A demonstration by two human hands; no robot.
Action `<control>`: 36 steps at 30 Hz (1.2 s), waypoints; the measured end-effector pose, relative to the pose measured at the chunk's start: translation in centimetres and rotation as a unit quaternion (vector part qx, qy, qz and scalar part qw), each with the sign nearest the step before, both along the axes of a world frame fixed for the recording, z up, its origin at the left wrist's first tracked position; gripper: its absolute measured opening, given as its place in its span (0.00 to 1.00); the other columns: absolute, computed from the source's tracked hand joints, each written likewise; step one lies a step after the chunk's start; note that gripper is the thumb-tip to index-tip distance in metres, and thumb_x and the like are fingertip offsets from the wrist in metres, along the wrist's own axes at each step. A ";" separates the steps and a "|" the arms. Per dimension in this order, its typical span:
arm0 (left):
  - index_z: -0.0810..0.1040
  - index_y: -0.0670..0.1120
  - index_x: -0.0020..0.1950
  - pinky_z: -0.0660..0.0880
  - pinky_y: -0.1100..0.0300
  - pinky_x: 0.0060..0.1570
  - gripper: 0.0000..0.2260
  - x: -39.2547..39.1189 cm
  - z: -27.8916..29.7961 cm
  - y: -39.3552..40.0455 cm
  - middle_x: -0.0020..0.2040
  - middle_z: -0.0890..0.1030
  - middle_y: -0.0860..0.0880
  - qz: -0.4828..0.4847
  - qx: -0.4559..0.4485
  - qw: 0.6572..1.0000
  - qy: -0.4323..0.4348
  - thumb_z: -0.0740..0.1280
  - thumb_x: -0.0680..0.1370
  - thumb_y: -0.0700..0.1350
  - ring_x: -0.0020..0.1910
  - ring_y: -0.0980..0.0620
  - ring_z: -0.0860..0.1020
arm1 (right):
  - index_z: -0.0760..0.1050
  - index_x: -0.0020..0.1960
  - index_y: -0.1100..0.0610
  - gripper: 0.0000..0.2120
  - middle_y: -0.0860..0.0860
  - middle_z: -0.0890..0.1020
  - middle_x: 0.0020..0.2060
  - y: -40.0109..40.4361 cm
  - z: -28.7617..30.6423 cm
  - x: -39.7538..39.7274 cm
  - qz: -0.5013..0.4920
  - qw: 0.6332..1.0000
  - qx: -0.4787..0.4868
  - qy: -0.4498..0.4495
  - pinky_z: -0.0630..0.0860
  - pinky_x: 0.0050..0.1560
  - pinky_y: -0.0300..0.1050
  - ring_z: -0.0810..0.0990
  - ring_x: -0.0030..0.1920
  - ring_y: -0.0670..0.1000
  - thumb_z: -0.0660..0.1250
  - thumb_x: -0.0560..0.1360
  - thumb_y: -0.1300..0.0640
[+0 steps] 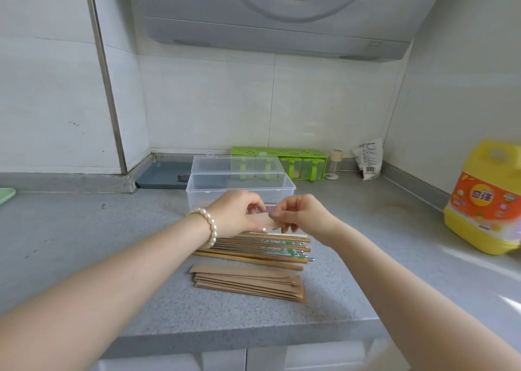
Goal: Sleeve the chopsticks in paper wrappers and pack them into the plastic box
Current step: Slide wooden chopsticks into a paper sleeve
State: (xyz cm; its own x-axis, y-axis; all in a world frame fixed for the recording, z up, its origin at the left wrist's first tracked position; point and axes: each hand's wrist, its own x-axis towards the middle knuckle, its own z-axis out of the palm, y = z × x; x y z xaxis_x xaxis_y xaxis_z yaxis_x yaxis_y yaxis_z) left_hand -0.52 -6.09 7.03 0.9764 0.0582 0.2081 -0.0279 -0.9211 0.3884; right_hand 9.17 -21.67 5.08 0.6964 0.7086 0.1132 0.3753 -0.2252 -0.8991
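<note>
Both hands meet above the counter in front of a clear plastic box [197, 191] whose lid stands open behind it. My left hand [235, 212], with a pearl bracelet on the wrist, holds a brown paper wrapper [263, 220]. My right hand [298, 212] pinches the wrapper's right end. Whether a chopstick is inside it I cannot tell. Under the hands lies a loose row of wooden and metal chopsticks [262, 250]. A stack of brown paper wrappers [248, 281] lies nearer to me.
A yellow detergent jug [485, 198] stands at the right on the grey counter [84, 243]. A green spice rack [298, 161], a small jar [334, 163] and a white bag [369, 159] line the back wall. A blue tray [160, 176] lies behind the box.
</note>
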 end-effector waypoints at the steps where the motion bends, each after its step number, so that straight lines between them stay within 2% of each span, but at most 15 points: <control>1: 0.79 0.49 0.51 0.75 0.59 0.47 0.12 0.2 0.5 0.0 0.44 0.78 0.54 0.004 -0.011 1.000 0.007 0.73 0.70 0.51 0.44 0.54 0.76 | 0.78 0.38 0.59 0.05 0.51 0.80 0.29 0.2 0.4 0.1 -0.002 1.000 0.008 -0.011 0.68 0.28 0.36 0.75 0.26 0.44 0.70 0.72 0.61; 5: 0.76 0.47 0.41 0.71 0.64 0.37 0.08 0.7 1.5 0.1 0.36 0.78 0.54 -0.001 -0.002 0.998 0.058 0.70 0.73 0.50 0.35 0.57 0.75 | 0.80 0.39 0.61 0.03 0.51 0.81 0.28 0.6 0.7 0.1 0.011 1.000 0.015 -0.016 0.68 0.26 0.35 0.77 0.25 0.45 0.72 0.70 0.62; 8: 0.71 0.45 0.44 0.76 0.63 0.33 0.06 0.7 1.2 0.5 0.41 0.84 0.46 -0.017 -0.130 0.978 0.162 0.65 0.77 0.45 0.32 0.54 0.81 | 0.80 0.39 0.61 0.02 0.52 0.82 0.30 0.3 0.3 0.8 0.007 1.000 0.020 0.007 0.70 0.27 0.35 0.78 0.26 0.45 0.72 0.70 0.63; 11: 0.73 0.43 0.49 0.78 0.60 0.34 0.05 0.5 0.7 1.7 0.42 0.84 0.45 0.002 -0.150 0.972 0.179 0.62 0.79 0.44 0.31 0.52 0.82 | 0.80 0.39 0.60 0.03 0.52 0.82 0.30 -0.6 -0.2 2.9 -0.081 0.996 0.044 0.013 0.71 0.28 0.34 0.77 0.27 0.47 0.70 0.72 0.63; 14: 0.75 0.46 0.46 0.77 0.62 0.35 0.07 0.6 0.0 3.0 0.38 0.82 0.50 0.024 -0.123 0.976 0.180 0.60 0.80 0.47 0.28 0.55 0.80 | 0.80 0.45 0.63 0.03 0.53 0.81 0.32 -1.6 -2.3 5.8 -0.179 0.983 -0.025 -0.040 0.73 0.30 0.33 0.75 0.30 0.48 0.68 0.74 0.63; 16: 0.75 0.47 0.44 0.76 0.63 0.33 0.10 0.6 -0.5 3.5 0.36 0.80 0.52 0.031 -0.109 0.974 0.196 0.58 0.80 0.49 0.27 0.56 0.78 | 0.80 0.47 0.61 0.04 0.52 0.81 0.36 -2.0 -4.3 7.3 -0.202 0.971 -0.107 -0.077 0.74 0.38 0.40 0.76 0.35 0.49 0.68 0.74 0.61; 19: 0.76 0.46 0.44 0.76 0.60 0.35 0.14 0.8 -1.4 3.9 0.34 0.79 0.51 0.047 -0.115 0.969 0.214 0.56 0.81 0.51 0.26 0.55 0.77 | 0.80 0.47 0.57 0.04 0.50 0.79 0.40 -2.0 -5.9 8.2 -0.199 0.957 -0.173 -0.125 0.70 0.43 0.41 0.75 0.42 0.50 0.68 0.74 0.59; 22: 0.77 0.44 0.46 0.75 0.61 0.32 0.15 1.0 -1.9 4.2 0.33 0.77 0.50 0.061 -0.140 0.962 0.225 0.56 0.81 0.52 0.24 0.56 0.75 | 0.81 0.49 0.55 0.05 0.49 0.78 0.41 -1.2 -5.8 8.6 -0.178 0.952 -0.201 -0.148 0.69 0.42 0.40 0.74 0.43 0.49 0.68 0.75 0.57; 26: 0.76 0.44 0.45 0.74 0.63 0.31 0.12 1.3 -2.6 4.7 0.33 0.78 0.50 0.052 -0.146 0.960 0.232 0.61 0.79 0.51 0.25 0.56 0.76 | 0.81 0.47 0.55 0.05 0.51 0.79 0.44 0.5 -5.7 8.9 -0.134 0.947 -0.232 -0.177 0.70 0.43 0.40 0.74 0.44 0.49 0.70 0.73 0.56; 29: 0.75 0.45 0.45 0.74 0.63 0.31 0.09 1.6 -3.0 5.2 0.33 0.79 0.51 0.047 -0.139 0.961 0.233 0.62 0.78 0.50 0.26 0.55 0.77 | 0.80 0.42 0.56 0.05 0.50 0.80 0.40 1.0 -5.7 8.8 -0.099 0.961 -0.212 -0.146 0.73 0.42 0.40 0.76 0.42 0.49 0.73 0.70 0.55; 32: 0.75 0.45 0.45 0.75 0.63 0.32 0.08 1.7 -3.3 5.6 0.34 0.79 0.51 0.048 -0.154 0.959 0.232 0.62 0.79 0.49 0.26 0.55 0.77 | 0.81 0.37 0.54 0.05 0.50 0.82 0.37 0.8 -5.8 8.3 -0.056 0.972 -0.199 -0.112 0.77 0.45 0.44 0.78 0.39 0.47 0.76 0.67 0.54; 36: 0.75 0.46 0.45 0.75 0.64 0.31 0.08 2.0 -3.8 5.7 0.34 0.79 0.51 0.047 -0.151 0.960 0.229 0.61 0.79 0.49 0.26 0.56 0.77 | 0.83 0.42 0.56 0.04 0.46 0.79 0.36 0.4 -5.8 8.5 -0.076 0.962 -0.218 -0.149 0.72 0.38 0.35 0.75 0.37 0.45 0.73 0.70 0.55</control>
State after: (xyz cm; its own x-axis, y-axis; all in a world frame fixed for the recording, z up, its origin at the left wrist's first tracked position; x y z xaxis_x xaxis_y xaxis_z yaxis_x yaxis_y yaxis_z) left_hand 1.47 -0.43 3.27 0.9488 0.1401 -0.2832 0.2876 -0.7541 0.5904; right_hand 17.63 -21.25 -0.76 0.7788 0.6261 0.0389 0.5339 -0.6291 -0.5650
